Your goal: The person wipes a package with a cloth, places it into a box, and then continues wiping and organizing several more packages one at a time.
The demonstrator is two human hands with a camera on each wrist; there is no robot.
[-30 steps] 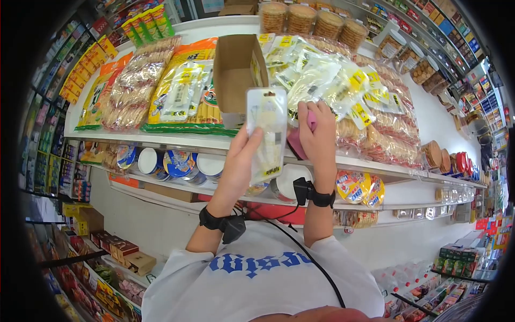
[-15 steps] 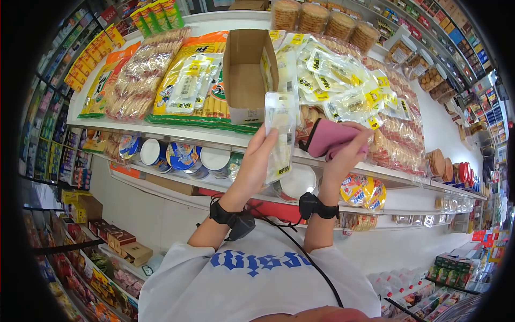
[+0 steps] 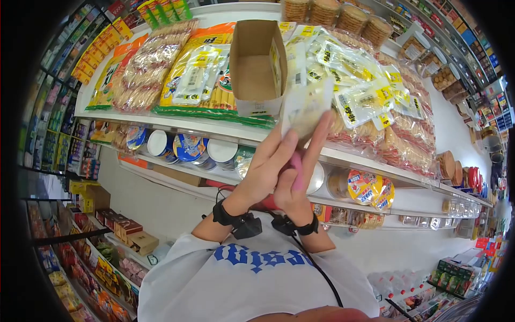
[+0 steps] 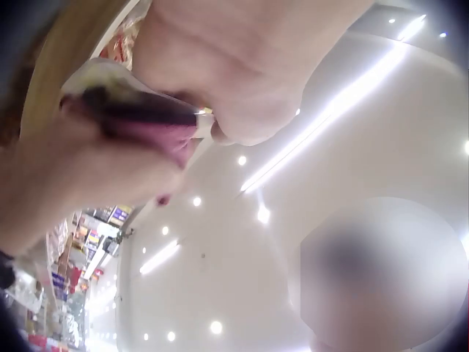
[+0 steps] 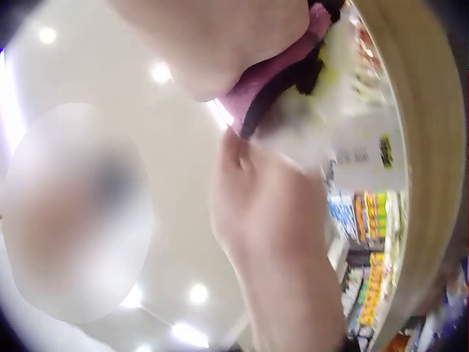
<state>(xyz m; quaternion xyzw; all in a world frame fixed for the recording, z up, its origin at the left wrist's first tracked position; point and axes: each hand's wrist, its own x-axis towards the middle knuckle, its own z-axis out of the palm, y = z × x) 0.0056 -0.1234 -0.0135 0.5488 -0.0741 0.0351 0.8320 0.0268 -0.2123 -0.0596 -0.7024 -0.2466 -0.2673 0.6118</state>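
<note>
In the head view a clear and white packet stands up between the two hands, blurred. My left hand pinches its lower left edge with the thumb on its face. The right hand is close beside the left, its fingers extended along the packet's right side, and a pink cloth is held in its palm. Both wrist views show the pink cloth with a dark edge between the hands. Behind the packet is an open cardboard box, with nothing seen inside.
Similar white and yellow packets lie piled right of the box on bagged round crackers. Left of it are large yellow bags with more packets on top. Tubs stand on the shelf below, and jars at the back.
The right hand has come from the packet pile to the left hand, bringing the pink cloth against the packet. The held packet has tilted to the right, and the view has shifted slightly.
</note>
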